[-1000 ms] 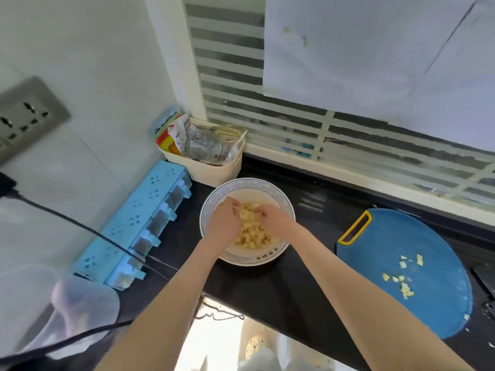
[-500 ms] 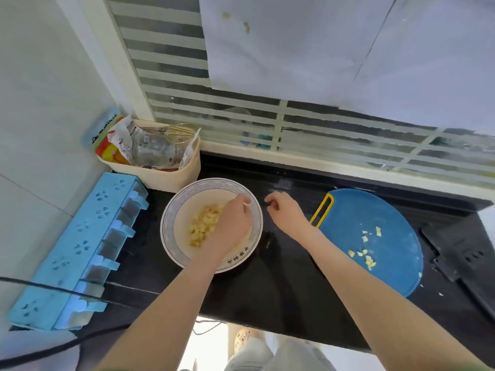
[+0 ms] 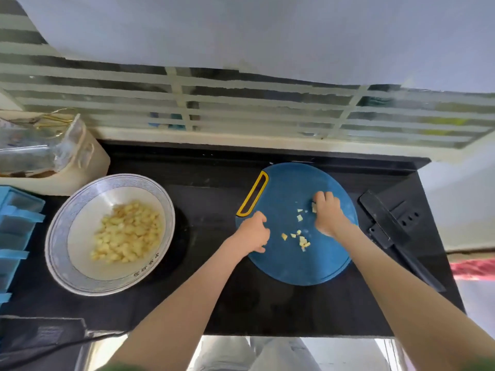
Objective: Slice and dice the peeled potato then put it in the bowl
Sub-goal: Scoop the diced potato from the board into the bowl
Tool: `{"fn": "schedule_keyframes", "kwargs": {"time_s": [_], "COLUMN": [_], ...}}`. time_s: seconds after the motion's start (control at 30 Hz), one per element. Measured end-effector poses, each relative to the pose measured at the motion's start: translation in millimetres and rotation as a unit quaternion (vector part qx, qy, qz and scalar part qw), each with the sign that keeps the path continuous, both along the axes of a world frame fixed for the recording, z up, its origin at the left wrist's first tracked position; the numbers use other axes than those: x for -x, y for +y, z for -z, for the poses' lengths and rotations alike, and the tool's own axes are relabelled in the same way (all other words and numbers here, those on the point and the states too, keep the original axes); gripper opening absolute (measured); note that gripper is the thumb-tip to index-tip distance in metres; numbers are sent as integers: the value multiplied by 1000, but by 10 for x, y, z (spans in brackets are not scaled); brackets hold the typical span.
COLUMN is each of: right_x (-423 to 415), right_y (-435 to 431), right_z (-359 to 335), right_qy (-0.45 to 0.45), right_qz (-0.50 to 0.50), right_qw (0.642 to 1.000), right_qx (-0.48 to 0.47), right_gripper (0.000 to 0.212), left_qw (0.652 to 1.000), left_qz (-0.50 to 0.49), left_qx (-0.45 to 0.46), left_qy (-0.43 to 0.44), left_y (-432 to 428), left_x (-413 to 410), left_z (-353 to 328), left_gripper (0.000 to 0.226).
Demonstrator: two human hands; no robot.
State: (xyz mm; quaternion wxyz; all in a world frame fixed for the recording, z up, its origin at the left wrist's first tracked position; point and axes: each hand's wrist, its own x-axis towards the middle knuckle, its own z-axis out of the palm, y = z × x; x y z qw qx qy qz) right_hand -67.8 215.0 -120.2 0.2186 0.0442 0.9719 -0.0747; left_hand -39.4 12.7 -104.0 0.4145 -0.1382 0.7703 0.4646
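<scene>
Pinching potato bit (image 3: 314, 208), R hand (image 3: 328, 213); L hand (image 3: 253, 234) fingers curled; knife (image 3: 385, 222) beside board (image 3: 300, 266).

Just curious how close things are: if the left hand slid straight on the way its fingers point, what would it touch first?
Most likely the potato bits on the board, just right of the left hand; its height is unclear.

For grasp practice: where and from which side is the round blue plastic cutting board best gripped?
Probably the yellow-rimmed handle slot at the left edge of the round blue plastic cutting board, approached from the left: fingers could hook through it.
</scene>
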Motion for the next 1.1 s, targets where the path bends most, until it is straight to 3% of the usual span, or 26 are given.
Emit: {"fn": "schedule_keyframes", "kwargs": {"time_s": [0.13,0.23,0.3,0.4,0.5,0.6,0.8,0.97,1.03,1.1], "right_x": [-109,-219,-277,-405,-487,-523,-550,-515,-458,-393], "right_y": [13,-5,-6,-10,-43,-48,-113,-144,-134,-106], "right_z": [101,104,48,64,120,138,128,127,139,94], "right_qy": [-29,-84,-117,-90,-23,32,39,31,13,-8], "right_qz": [-130,-157,-161,-197,-252,-266,-215,-111,-48,75], "right_qw": [989,978,973,974,967,963,976,993,997,983], "right_qx": [59,111,117,60,2,-3,2,13,59,169], "right_gripper": [33,35,58,88,73,57,48,40,31,16], "left_qw": [999,998,997,997,998,996,991,992,993,993], "left_qz": [-42,-57,-60,-66,-67,-83,-95,-66,-55,-49], "left_qx": [-2,-22,-33,-30,-9,35,66,74,71,68], "left_qy": [-28,-23,-20,-16,-7,13,64,76,81,89], "left_y": [346,552,646,724,691,605,408,292,254,190], "left_x": [26,70,99,128,124,78,-20,-96,-106,-119], "left_z": [161,188,173,156,151,146,109,48,11,-27], "left_gripper": [44,38,28,27,34,28,24,18,16,15]}}
